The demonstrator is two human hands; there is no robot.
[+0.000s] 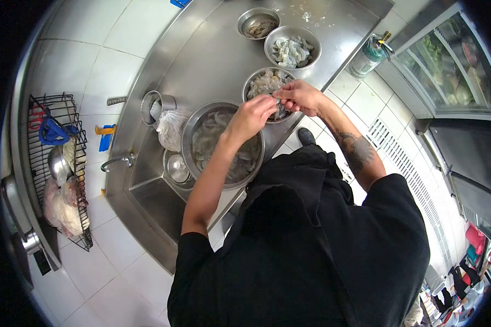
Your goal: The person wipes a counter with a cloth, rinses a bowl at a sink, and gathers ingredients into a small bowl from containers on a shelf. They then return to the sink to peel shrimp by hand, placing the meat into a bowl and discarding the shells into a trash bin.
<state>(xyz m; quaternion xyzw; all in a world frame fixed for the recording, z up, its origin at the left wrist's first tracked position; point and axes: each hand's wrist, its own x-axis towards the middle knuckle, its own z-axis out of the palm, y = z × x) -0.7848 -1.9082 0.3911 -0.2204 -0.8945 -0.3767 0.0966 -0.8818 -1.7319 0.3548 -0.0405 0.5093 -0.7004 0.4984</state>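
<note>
Above a metal bowl of shrimp shells (266, 83), my two hands meet with their fingers pinched together. My right hand (301, 97) grips a small greyish shrimp (277, 101), mostly covered by the fingers. My left hand (253, 115) is closed at the shrimp's other side; what its fingertips pinch is too small to make out. Below my left forearm stands a large metal bowl (186, 136) with whole grey shrimp in water. Beyond the shells, another bowl holds pale peeled shrimp (292, 52). A smaller bowl (245, 34) at the back contains a few brownish pieces.
A metal container (159, 104) and a clear plastic bag (172, 129) stand left of the large bowl. Nearby are a small round metal pan (177, 168), a sink (157, 204) and a tap (119, 161). A wire rack (54, 141) hangs on the left wall.
</note>
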